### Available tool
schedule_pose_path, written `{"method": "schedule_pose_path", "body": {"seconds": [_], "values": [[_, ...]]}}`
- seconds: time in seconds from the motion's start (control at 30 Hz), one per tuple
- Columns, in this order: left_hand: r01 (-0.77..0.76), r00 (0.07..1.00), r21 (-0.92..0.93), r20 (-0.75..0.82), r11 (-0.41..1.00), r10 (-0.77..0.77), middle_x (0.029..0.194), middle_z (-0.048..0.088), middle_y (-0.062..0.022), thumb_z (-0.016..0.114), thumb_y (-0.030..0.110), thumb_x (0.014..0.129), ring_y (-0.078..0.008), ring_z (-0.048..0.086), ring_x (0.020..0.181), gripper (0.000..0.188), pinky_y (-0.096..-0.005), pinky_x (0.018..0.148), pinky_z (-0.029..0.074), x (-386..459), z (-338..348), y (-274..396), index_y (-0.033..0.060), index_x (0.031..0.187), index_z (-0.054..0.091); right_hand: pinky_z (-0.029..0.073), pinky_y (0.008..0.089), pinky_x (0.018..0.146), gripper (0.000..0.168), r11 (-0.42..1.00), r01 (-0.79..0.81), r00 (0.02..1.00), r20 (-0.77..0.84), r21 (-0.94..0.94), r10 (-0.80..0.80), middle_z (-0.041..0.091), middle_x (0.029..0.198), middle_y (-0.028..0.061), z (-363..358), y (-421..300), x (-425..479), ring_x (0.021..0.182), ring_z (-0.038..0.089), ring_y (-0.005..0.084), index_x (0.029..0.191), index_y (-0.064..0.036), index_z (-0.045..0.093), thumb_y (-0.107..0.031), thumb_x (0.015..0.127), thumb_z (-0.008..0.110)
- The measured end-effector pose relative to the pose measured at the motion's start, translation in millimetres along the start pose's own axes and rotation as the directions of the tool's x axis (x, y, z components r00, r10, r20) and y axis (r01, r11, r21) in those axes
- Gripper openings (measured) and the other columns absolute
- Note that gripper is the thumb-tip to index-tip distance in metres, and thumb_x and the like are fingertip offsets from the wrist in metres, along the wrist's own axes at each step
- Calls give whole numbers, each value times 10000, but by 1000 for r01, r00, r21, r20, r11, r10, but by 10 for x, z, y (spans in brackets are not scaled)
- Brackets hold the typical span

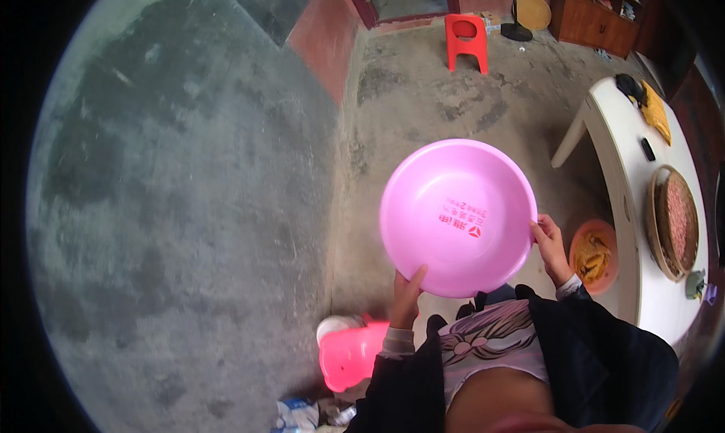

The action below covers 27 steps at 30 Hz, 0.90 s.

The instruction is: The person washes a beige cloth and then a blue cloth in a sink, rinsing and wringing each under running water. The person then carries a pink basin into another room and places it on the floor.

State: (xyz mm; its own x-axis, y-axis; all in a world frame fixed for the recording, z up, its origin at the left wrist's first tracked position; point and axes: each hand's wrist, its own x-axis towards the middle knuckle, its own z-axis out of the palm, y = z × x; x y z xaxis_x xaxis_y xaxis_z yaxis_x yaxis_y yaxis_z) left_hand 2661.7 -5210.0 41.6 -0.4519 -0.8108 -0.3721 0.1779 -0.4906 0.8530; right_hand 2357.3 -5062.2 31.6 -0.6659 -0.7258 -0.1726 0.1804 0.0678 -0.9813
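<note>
A round pink plastic basin (459, 184) is held out in front of me, its inside facing up and bearing red writing. My left hand (409, 297) grips the near left part of its rim, thumb over the edge. On the right side of the rim my right hand (549, 246) has hold, with the thumb inside the edge. Nothing lies in the basin. The fingers beneath the rim are hidden on both sides.
A white table (614, 121) on the right bears woven baskets (657, 252) with pinkish kernels. Beside its base stands an orange basin (592, 286) with yellow contents. A red plastic stool (478, 45) stands ahead; a pink plastic chair (351, 354) is at lower left, near the wall.
</note>
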Motion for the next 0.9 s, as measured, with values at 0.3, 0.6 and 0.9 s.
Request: {"method": "schedule_pose_path", "body": {"seconds": [0.3, 0.6, 0.9], "values": [[-31, 994, -39, -108, 999, 26, 1242, 573, -86, 635, 124, 909, -184, 589, 1090, 493, -322, 849, 531, 2779, 150, 1072, 42, 1356, 443, 440, 236, 635, 172, 999, -30, 999, 45, 27, 29, 658, 862, 29, 1100, -167, 3034, 715, 567, 85, 1064, -5, 595, -149, 981, 551], [-88, 957, -174, -290, 981, 34, 1244, 576, -85, 623, 100, 902, -207, 603, 1090, 485, -329, 838, 541, 5216, -476, 2054, 63, 1352, 449, 468, 231, 674, 175, 995, 98, 933, 350, -26, -83, 642, 890, 15, 3066, -676, 5833, 781, 564, 60, 1094, -2, 578, -116, 960, 584], [23, 990, -133, -134, 991, -41, 1187, 596, -92, 600, 30, 872, -219, 620, 1049, 466, -337, 831, 549, 8503, -403, 3072, 38, 1318, 468, 474, 255, 707, 167, 998, -6, 991, 133, 64, -2, 652, 944, 25, 3808, -1125, 8368, 809, 590, 91, 1084, -3, 561, -125, 969, 567]]}}
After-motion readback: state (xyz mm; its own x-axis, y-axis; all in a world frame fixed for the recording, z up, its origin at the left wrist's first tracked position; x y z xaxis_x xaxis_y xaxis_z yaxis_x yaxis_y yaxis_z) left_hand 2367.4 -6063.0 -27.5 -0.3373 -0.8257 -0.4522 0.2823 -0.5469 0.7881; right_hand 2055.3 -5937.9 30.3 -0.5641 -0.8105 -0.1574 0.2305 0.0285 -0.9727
